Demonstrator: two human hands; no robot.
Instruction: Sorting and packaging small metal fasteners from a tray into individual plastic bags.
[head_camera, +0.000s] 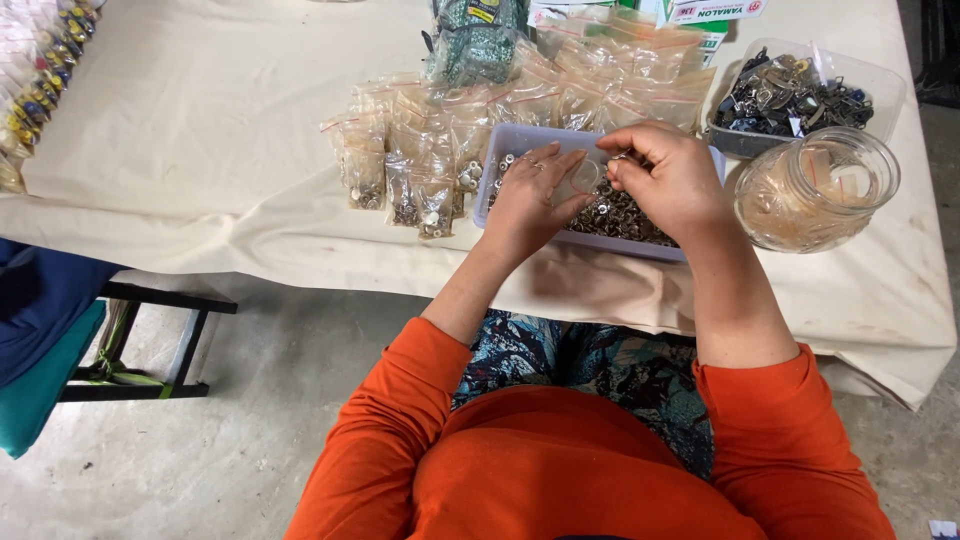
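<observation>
Far left on the cream tablecloth (200, 120), a row of small colourful packets (40, 70) runs along the table edge. Further right, filled small zip bags (420, 150) with red seal lines lie spread, a dark green beaded packet (475, 40) behind them. Your left hand (530, 200) pinches a small clear zip bag (580, 180) over the lavender plastic tray (510, 140) of small metal fittings (620, 215). Your right hand (665, 175), just beside the bag's mouth, has its fingertips closed on something too small to make out. Behind sits a white and green box (705, 15). To the right, a clear tub (860, 75) of dark metal hardware, then a glass jar (815, 190).
</observation>
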